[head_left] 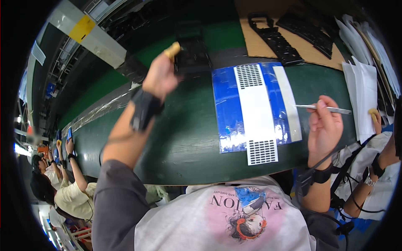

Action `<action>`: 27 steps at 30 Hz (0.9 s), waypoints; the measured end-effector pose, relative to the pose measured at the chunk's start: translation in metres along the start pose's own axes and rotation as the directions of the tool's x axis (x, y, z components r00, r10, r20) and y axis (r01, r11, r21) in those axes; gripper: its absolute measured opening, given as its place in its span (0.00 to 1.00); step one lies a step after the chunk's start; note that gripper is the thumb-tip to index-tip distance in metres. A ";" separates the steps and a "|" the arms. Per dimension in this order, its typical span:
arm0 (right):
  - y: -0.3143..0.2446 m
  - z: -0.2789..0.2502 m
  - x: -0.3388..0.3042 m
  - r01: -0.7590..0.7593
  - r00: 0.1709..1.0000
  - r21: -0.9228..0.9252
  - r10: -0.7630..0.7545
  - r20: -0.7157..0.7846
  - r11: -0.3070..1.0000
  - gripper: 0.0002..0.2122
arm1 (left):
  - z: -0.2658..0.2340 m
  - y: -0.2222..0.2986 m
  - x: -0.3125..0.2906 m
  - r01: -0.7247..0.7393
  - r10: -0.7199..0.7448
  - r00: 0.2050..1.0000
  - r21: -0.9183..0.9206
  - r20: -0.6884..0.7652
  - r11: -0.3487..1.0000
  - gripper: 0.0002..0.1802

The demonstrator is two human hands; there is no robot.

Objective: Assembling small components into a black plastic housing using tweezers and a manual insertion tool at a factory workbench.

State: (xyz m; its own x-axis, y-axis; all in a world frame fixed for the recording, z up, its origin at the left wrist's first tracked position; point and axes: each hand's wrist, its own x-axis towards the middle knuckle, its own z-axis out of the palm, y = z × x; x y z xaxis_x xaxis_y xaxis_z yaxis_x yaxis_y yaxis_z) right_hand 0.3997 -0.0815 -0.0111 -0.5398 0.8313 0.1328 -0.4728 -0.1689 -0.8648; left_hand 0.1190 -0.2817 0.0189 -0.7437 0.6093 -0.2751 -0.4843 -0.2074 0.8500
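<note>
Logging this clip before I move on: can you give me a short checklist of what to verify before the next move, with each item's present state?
1. Left hand grips the black plastic tray part: ok.
2. Tan fingertip cot on the left hand: ok.
3. Right hand holds the thin silver metal tool: ok.
4. Blue and white perforated fixture plate lies flat on the green bench: ok.
5. Part lined up with the fixture plate: not ok, it is held off to the left.
6. Tool tip condition: cannot tell.

- Table (184,138): dark green.
- Mat (228,104): blue, with a white grid-patterned strip (255,113).
- Part (191,56) at eleven o'clock: black.
- Cardboard (259,42) at one o'clock: brown.
</note>
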 end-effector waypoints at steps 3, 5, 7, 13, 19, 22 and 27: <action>0.004 -0.006 -0.010 -0.090 0.996 0.074 0.091 -0.008 0.993 0.09 | -0.008 0.043 0.097 -0.139 0.649 0.655 0.782 -0.387 0.607 0.23; 0.000 -0.009 -0.015 -0.128 0.992 0.086 0.129 -0.006 0.988 0.09 | 0.016 0.032 0.126 -0.334 0.895 0.445 0.935 0.042 0.122 0.30; -0.004 -0.011 -0.018 -0.148 0.989 0.064 0.147 0.024 0.987 0.09 | 0.077 0.006 0.127 -0.292 0.645 0.743 0.954 0.179 0.071 0.28; -0.019 -0.003 -0.021 -0.140 0.984 -0.114 0.151 0.090 0.984 0.08 | 0.169 -0.071 0.132 -0.143 0.240 0.958 0.986 0.160 -0.088 0.24; -0.019 0.019 -0.007 -0.122 0.961 -0.241 0.175 0.215 0.963 0.09 | 0.126 -0.039 0.145 -0.483 0.509 0.830 0.749 0.228 0.453 0.09; -0.011 0.043 0.018 -0.079 0.963 -0.135 0.110 0.245 0.988 0.08 | 0.088 -0.015 0.125 -0.439 0.384 0.898 0.376 0.214 0.816 0.07; 0.028 0.066 0.049 -0.084 0.966 -0.188 0.126 0.227 0.979 0.05 | 0.051 -0.003 0.015 -0.247 0.238 0.962 0.059 0.131 0.967 0.06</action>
State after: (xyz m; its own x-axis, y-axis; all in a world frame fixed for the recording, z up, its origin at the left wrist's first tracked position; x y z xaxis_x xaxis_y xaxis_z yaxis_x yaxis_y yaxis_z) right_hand 0.3143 -0.0805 0.0037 -0.7393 0.6608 0.1291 -0.2863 -0.1350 -0.9486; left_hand 0.1323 -0.2327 0.0354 -0.7709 0.6369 -0.0035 -0.2572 -0.3062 0.9166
